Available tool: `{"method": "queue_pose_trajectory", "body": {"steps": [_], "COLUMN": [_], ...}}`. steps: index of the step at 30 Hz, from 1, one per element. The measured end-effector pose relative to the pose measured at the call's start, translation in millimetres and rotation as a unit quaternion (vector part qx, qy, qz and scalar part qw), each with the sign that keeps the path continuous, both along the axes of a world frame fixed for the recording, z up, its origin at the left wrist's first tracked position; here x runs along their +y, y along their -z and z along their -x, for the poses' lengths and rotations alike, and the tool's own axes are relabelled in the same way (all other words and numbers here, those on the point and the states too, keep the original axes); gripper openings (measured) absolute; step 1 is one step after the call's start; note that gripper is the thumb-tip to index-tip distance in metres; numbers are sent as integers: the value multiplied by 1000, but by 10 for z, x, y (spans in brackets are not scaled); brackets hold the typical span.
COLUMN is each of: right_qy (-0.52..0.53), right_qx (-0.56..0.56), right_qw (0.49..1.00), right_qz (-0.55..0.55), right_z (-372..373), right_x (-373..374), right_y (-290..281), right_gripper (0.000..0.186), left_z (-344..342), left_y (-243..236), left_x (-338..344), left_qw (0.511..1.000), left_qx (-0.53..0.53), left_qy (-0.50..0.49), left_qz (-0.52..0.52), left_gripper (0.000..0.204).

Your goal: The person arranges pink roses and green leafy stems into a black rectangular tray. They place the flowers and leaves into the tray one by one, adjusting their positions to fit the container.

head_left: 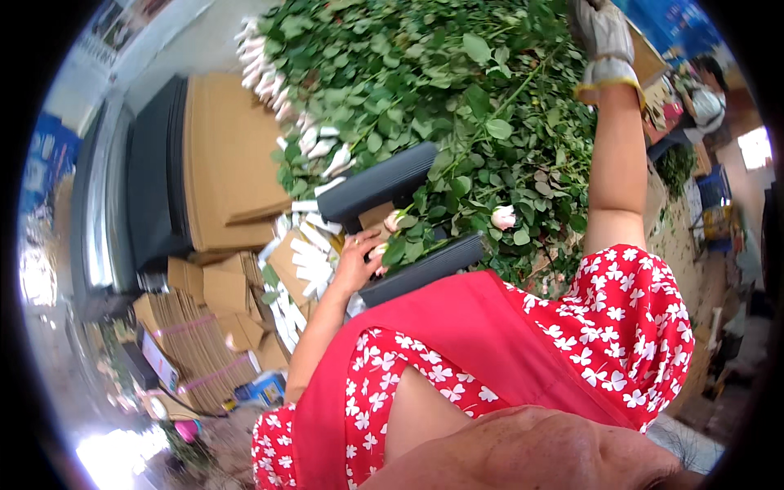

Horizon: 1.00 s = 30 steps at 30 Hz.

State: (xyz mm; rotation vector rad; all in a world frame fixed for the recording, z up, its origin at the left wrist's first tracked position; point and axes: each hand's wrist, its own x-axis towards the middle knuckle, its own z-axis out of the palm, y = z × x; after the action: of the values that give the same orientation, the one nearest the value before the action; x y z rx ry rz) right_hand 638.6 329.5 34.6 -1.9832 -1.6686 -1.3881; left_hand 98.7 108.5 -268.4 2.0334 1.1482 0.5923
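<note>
Roses point(393, 220) beside the lower bar point(425, 269) slant up-right, blooms toward the left hand's point(354, 263) bent fingers; the gloved right hand's point(604, 37), I can't tell.

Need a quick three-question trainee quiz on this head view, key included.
1. Multiple choice: which hand wears the pale glove? A) left B) right C) both
2. True or false: large flat cardboard stands to the left of the leafy stems.
3. Count: how many dark ridged pads are near the left hand?

Key: 1. B, the right hand. 2. True. 3. Two.
</note>
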Motion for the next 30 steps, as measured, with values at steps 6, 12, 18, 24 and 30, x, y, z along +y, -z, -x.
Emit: {"method": "queue_pose_trajectory", "body": {"steps": [6, 12, 18, 24, 30], "right_qy": [-33, -163, -214, -104, -293], "right_qx": [174, 362, 263, 128, 218], "right_qw": [976, 866, 797, 759, 691], "right_qz": [129, 305, 500, 630, 624], "right_z": [1061, 1272, 1956, 1557, 1561], "right_x": [-771, -713, -1194, -1011, -1021], "right_y": [44, 529, 975, 1563, 1289], "right_gripper": [42, 65, 63, 35, 64], "left_z": [-102, -32, 77, 12, 34], "left_y": [-1, -18, -64, -161, -2], "left_x": [-38, -104, -171, -139, -211], "left_qw": [999, 997, 992, 993, 997], "left_qx": [-23, -47, -55, -77, -75], "left_qy": [-22, -10, 9, 4, -3], "left_qz": [6, 53, 109, 94, 28], "left_gripper": [33, 34, 59, 56, 55]}}
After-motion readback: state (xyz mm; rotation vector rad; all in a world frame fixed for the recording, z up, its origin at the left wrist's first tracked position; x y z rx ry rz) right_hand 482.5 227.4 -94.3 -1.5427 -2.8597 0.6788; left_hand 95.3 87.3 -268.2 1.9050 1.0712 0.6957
